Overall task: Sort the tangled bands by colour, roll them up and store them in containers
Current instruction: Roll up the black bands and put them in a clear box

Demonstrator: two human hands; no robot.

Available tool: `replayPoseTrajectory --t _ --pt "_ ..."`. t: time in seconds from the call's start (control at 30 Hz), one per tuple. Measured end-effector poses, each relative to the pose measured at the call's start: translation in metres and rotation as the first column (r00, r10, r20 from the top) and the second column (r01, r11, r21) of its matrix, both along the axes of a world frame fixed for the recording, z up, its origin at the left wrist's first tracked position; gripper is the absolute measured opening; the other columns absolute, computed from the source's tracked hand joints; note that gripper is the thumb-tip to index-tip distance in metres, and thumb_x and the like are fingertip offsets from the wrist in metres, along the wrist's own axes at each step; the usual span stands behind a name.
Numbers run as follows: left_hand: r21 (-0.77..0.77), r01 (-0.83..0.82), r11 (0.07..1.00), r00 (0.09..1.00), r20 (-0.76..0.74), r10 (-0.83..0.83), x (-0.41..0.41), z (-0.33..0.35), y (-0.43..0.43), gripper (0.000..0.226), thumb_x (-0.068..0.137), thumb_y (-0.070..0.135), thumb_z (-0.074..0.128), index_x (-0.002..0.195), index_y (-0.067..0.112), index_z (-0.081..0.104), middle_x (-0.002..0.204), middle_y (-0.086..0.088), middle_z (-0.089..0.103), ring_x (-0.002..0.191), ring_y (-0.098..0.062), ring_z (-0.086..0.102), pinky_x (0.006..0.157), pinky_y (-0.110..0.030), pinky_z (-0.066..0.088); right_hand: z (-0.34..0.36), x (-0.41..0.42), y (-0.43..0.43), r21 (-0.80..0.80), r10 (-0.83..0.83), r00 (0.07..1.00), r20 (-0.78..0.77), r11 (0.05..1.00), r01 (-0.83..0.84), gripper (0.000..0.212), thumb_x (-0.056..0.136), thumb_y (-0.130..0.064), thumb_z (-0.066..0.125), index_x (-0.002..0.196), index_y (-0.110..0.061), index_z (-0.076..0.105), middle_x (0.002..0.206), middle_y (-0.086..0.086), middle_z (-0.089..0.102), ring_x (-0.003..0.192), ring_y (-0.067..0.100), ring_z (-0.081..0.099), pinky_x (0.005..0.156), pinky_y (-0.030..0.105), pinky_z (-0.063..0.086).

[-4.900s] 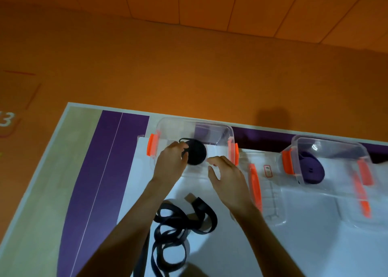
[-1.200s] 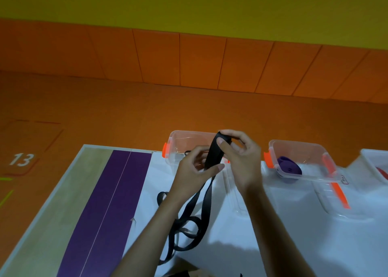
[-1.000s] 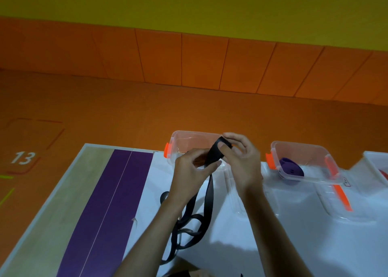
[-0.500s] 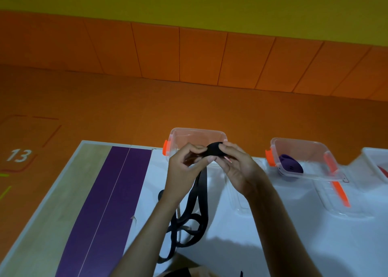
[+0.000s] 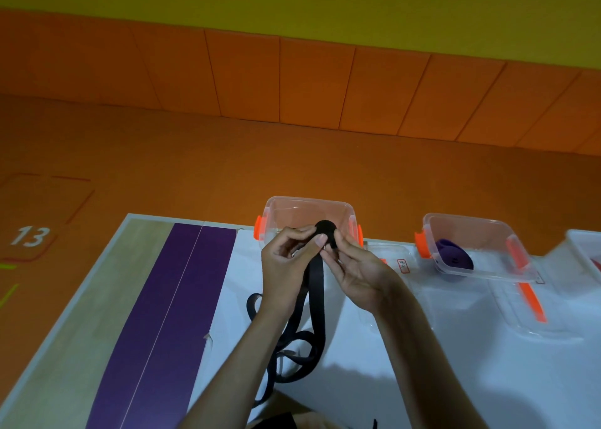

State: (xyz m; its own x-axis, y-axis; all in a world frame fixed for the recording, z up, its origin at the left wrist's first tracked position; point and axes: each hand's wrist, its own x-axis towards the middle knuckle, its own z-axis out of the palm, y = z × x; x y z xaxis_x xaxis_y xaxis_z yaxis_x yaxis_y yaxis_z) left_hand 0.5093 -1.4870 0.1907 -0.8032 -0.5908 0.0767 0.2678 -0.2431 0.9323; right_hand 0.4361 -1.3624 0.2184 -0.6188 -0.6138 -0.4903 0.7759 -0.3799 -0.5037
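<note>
A long black band (image 5: 317, 282) hangs from both my hands, its top end wound into a small roll (image 5: 326, 230) held above the table. My left hand (image 5: 286, 269) pinches the roll from the left and my right hand (image 5: 356, 271) grips it from the right. The loose tail loops over the white table surface (image 5: 439, 380) below. Just behind the roll stands a clear container with orange latches (image 5: 309, 207). A second clear container (image 5: 468, 233) to the right holds a rolled purple band (image 5: 453, 257).
Two clear lids lie on the table, one by my right hand (image 5: 395, 259), one with an orange strip (image 5: 533, 311) in front of the purple band's container. A third container's corner (image 5: 585, 249) shows at the right edge. A purple stripe (image 5: 169, 314) crosses the table's left part.
The black band's top end has been wound from a flat strip into a small roll between my fingers. Earlier, my left hand put another black roll into the left container.
</note>
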Motion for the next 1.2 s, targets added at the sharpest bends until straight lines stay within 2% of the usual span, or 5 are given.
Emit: replayPoseTrajectory --t 0.3,0.57,0.83,1.03,1.2 --pt "-0.146 0.007 0.989 1.0 0.024 -0.003 -0.002 -0.008 -0.007 0.026 0.082 0.007 0.09 0.106 0.014 0.08 0.111 0.0 0.08 0.112 -0.018 0.075 0.097 -0.025 0.058 -0.014 0.008 -0.007 0.141 0.011 0.997 -0.071 0.99 -0.001 0.028 0.079 -0.029 0.082 0.105 -0.019 0.086 0.117 0.007 0.08 0.1 0.015 0.079 0.075 0.026 0.062" --pt "-0.345 -0.06 0.937 0.994 0.067 0.088 0.001 -0.011 -0.01 0.016 0.097 0.026 0.073 0.112 0.024 0.079 0.107 0.013 0.08 0.107 -0.012 0.075 0.093 -0.024 0.058 -0.009 0.005 0.001 0.205 0.081 0.888 -0.452 0.979 0.015 0.029 0.093 -0.032 0.079 0.113 -0.012 0.082 0.122 0.016 0.077 0.118 0.027 0.074 0.097 0.027 0.059" --pt "-0.438 0.004 0.899 1.0 0.024 0.008 0.0 -0.012 -0.011 0.033 0.09 0.014 0.084 0.122 0.016 0.078 0.124 0.007 0.072 0.121 -0.019 0.069 0.099 -0.028 0.058 -0.005 -0.003 0.001 0.254 0.02 0.789 -0.614 0.952 0.173 0.042 0.085 -0.029 0.088 0.121 -0.012 0.075 0.116 0.015 0.079 0.11 0.031 0.077 0.09 0.036 0.063" --pt "-0.311 0.114 0.944 0.993 0.055 -0.102 -0.001 -0.005 -0.019 0.035 0.093 0.012 0.081 0.127 0.018 0.076 0.125 0.003 0.074 0.123 -0.022 0.069 0.104 -0.036 0.057 -0.003 -0.012 0.004 0.284 0.087 0.717 -0.692 0.945 0.16 0.01 0.09 -0.018 0.084 0.099 -0.016 0.08 0.11 0.012 0.079 0.103 0.033 0.078 0.085 0.038 0.065" --pt "-0.162 0.091 0.983 0.996 0.03 -0.087 0.0 0.005 -0.014 0.028 0.091 0.009 0.082 0.118 0.012 0.074 0.113 0.001 0.079 0.111 -0.017 0.075 0.092 -0.022 0.057 0.007 -0.017 0.005 0.331 0.139 0.589 -0.796 0.915 0.232 0.023 0.088 -0.019 0.086 0.109 -0.022 0.075 0.105 0.002 0.078 0.099 0.024 0.079 0.078 0.037 0.067"
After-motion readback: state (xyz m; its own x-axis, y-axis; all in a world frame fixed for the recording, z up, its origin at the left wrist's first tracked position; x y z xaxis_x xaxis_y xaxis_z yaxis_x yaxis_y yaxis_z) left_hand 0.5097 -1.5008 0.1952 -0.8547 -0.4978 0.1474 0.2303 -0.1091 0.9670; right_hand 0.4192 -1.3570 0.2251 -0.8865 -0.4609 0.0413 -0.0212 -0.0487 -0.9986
